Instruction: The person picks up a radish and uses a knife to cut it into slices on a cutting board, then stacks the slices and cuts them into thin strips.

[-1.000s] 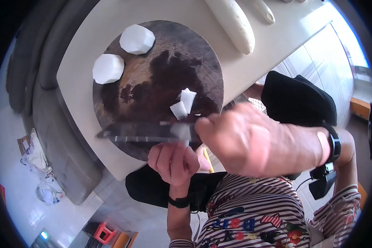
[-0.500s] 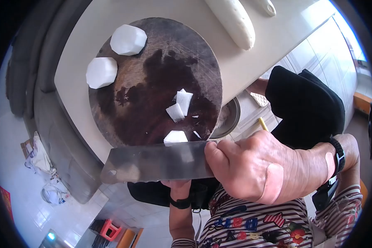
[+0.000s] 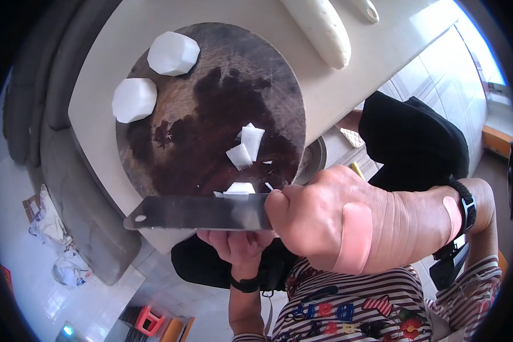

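My right hand [image 3: 319,219] is wrapped round the handle of a broad cleaver [image 3: 194,213], whose blade points left over the near edge of a round wooden chopping board [image 3: 176,142]. Just beyond the blade shows the top of a peeled white radish piece [image 3: 240,188], with a thin sliver beside it. Below the blade, my left hand [image 3: 235,244] has its fingers curled at that piece; the blade hides the fingertips. White peelings [image 3: 252,142] lie on the board's right part. Two trimmed radish chunks [image 3: 174,53] sit at its far left.
A whole white radish [image 3: 325,34] lies on the pale table [image 3: 376,62] at upper right, near another pale item [image 3: 369,10]. A metal basin [image 3: 314,158] is below the table edge. Grey sofa seating [image 3: 85,194] is at left, and a red stool [image 3: 149,321] stands on the floor.
The cleaver and my right hand have shifted left, and the blade's angle has changed. More of my left hand shows below it. A small sliver now appears beside the radish piece.
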Tool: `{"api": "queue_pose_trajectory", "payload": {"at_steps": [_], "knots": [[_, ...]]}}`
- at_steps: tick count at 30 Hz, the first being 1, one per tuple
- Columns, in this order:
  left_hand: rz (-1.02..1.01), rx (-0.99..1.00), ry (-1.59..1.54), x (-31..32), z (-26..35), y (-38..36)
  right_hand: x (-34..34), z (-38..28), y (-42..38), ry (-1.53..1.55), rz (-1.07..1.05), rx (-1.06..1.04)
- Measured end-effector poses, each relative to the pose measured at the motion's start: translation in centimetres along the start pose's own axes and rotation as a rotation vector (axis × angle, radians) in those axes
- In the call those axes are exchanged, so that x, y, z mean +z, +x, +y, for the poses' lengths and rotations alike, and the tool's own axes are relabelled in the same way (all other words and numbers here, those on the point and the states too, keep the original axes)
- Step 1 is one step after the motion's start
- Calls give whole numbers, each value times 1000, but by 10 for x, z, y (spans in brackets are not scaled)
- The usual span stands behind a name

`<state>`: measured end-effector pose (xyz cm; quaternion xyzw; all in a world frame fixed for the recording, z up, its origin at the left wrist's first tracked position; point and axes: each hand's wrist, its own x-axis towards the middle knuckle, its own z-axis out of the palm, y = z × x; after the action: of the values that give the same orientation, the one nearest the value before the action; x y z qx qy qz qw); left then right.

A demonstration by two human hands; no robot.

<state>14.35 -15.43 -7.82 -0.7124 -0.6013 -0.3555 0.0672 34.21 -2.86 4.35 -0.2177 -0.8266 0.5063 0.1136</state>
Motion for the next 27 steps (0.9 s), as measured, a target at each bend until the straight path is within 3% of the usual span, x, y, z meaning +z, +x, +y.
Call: {"api": "queue_pose_trajectory", "payload": {"at_steps": [2, 8, 10, 14, 16, 21, 24, 27], "knots": [[52, 65, -46, 3, -1, 5, -1, 2, 2, 59, 1, 23], [-2, 14, -12, 0, 10, 10, 15, 9, 10, 59, 29, -12], [13, 30, -35, -1, 9, 9, 17, 3, 12, 44, 35, 117], [63, 37, -55, 3, 6, 12, 30, 7, 26, -110, 67, 121], [63, 43, -39, 4, 7, 12, 23, 4, 32, -159, -24, 216], [96, 79, 16, 5, 8, 13, 25, 9, 7, -124, 158, 26], [147, 2, -80, 9, 4, 4, 16, -5, -5, -47, 243, -80], [121, 0, 27, 8, 5, 0, 17, -4, -11, -70, 222, -107]]}}
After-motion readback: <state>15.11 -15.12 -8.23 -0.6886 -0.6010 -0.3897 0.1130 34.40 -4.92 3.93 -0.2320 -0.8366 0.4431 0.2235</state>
